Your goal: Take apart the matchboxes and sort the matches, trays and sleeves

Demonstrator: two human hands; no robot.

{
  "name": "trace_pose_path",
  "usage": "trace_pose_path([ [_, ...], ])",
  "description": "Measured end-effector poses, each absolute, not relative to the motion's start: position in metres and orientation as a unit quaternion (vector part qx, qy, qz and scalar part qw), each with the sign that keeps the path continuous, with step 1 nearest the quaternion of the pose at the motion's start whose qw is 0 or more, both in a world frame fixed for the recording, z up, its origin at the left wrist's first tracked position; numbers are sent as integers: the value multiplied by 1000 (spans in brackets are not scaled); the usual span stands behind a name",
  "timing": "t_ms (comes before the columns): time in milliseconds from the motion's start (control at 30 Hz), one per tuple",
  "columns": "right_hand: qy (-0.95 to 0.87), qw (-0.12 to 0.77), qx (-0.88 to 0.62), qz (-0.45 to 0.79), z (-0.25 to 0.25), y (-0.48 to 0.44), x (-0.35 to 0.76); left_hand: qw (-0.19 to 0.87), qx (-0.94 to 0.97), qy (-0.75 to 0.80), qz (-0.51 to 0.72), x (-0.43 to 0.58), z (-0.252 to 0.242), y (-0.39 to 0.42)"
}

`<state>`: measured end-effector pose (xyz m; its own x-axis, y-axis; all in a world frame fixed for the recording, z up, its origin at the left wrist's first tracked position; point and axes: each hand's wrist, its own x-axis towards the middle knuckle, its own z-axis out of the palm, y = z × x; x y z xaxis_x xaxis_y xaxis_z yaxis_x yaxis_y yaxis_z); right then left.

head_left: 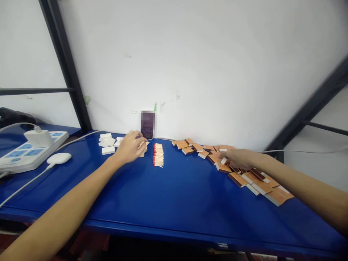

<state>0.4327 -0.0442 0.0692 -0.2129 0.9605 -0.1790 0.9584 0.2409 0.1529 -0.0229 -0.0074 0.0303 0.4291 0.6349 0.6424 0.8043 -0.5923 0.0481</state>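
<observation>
My left hand (pixel 131 146) reaches across the blue table (pixel 168 195) and curls its fingers round a bundle of matchsticks (pixel 144 148). Just to the right of it lies a neat row of red-tipped matchsticks (pixel 158 154). My right hand (pixel 239 158) rests on a spread of orange matchboxes (pixel 244 170) at the right and pinches one matchbox (pixel 223 160) between its fingertips. Several white inner trays (pixel 107 143) lie to the left of my left hand.
A white power strip (pixel 29 150) with a plugged-in charger (pixel 38 137) sits at the far left, beside a white oval device (pixel 58 158) on a cable. A dark card (pixel 148 125) leans on the white wall. Black frame bars rise left and right.
</observation>
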Motion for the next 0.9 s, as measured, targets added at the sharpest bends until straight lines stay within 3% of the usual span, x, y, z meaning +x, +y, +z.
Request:
trace_pose_path([
  [167, 809, 102, 575, 72, 82, -55, 413, 121, -900, -274, -318, 13, 36, -38],
  [333, 875, -58, 480, -8, 99, -75, 367, 88, -925, -218, -299, 23, 29, -46],
  [467, 867, -185, 462, -38, 81, -86, 319, 85, -916, -209, -333, 21, 28, -45],
  [633, 821, -348, 362, -272, 41, -81, 254, 44, -912, -218, -346, 17, 31, -46],
  [767, 650, -465, 322, -508, 26, -70, 216, 2, -906, -241, -348, 11, 30, -45],
  [900, 471, -531, 304, -635, 22, -62, 203, -19, -902, -242, -356, 7, 31, -44],
])
